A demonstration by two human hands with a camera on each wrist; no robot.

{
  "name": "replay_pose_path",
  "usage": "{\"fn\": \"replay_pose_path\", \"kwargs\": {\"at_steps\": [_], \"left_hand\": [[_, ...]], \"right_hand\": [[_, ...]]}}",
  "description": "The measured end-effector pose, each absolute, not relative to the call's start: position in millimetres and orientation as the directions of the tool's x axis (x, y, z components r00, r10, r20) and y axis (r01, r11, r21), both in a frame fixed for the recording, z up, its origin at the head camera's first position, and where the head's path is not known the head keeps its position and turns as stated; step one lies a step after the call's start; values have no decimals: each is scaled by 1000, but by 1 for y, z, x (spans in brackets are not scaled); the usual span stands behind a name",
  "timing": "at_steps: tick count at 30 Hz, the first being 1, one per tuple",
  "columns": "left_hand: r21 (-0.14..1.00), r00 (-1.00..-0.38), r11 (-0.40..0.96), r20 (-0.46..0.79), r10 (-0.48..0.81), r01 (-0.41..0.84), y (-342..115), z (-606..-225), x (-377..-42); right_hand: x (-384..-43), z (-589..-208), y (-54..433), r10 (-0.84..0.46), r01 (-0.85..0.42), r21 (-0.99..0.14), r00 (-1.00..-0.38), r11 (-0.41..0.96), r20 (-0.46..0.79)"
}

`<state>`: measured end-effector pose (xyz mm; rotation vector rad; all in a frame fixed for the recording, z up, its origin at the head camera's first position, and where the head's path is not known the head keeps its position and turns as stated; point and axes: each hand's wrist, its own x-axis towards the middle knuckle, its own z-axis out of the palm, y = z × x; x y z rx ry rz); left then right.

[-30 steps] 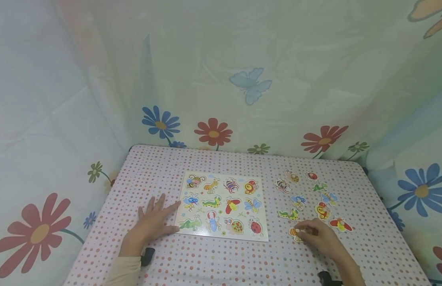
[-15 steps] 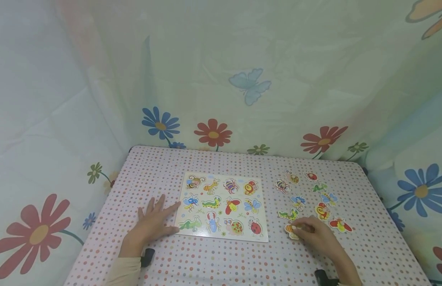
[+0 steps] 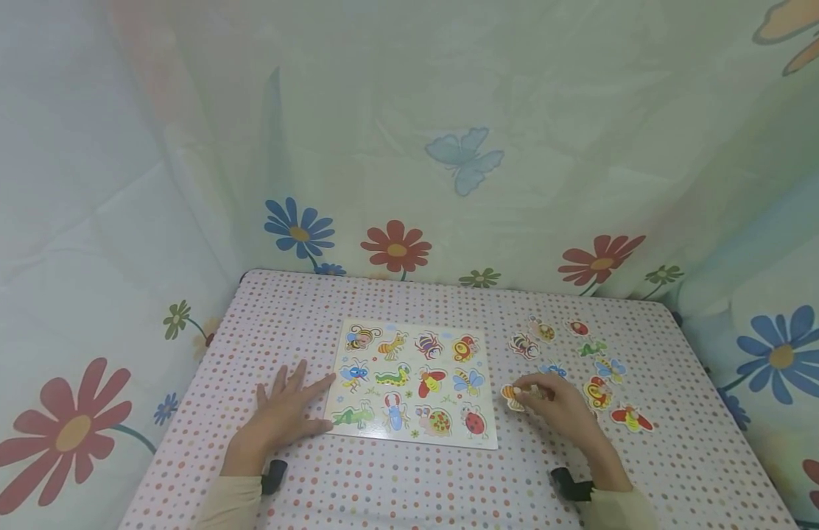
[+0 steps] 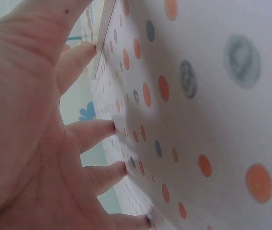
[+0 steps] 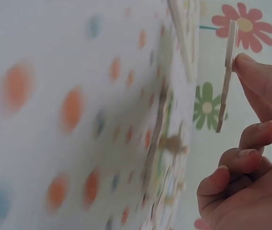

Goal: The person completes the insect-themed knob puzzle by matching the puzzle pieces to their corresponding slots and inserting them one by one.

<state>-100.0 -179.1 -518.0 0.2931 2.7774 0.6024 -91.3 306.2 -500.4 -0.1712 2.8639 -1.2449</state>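
Observation:
My left hand (image 3: 273,416) lies with spread fingers at the left edge of the insect puzzle board (image 3: 409,440). Its thumb and index finger touch the board edge; the other fingertips press on the dotted cloth in the left wrist view. Just right of the board, my right hand (image 3: 562,412) pinches an orange-striped insect puzzle piece (image 3: 512,397) between thumb and finger. Seen edge-on in the right wrist view, that puzzle piece (image 5: 226,81) is raised off the cloth, and the other fingers are curled. The hand hides the green caterpillar piece and part of a blue insect piece (image 3: 553,370).
Several loose puzzle pieces lie right of the board, among them a spider (image 3: 524,344), a ladybug (image 3: 578,327), a snail-like piece (image 3: 597,392) and a red-winged insect (image 3: 631,418). One loose piece shows a small knob (image 5: 173,143). A flowered curtain (image 3: 356,147) stands behind the table.
My right hand has lifted the orange-striped puzzle piece and carried it left and away from me, toward the board's right edge. The left hand has stayed in place.

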Motion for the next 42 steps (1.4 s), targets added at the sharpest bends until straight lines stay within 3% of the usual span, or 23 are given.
{"fn": "replay_pose_path", "kwargs": {"at_steps": [12,42], "left_hand": [[432,-939,893,-236,249,128,-178,-518,-100],[448,-940,886,-235,246,120,-178,-519,-100]], "right_hand": [[-134,-500,267,-208,-189,-806,-975,560,83],[-210,-490,143,-342,-287,-754,-935,591,88]]}}
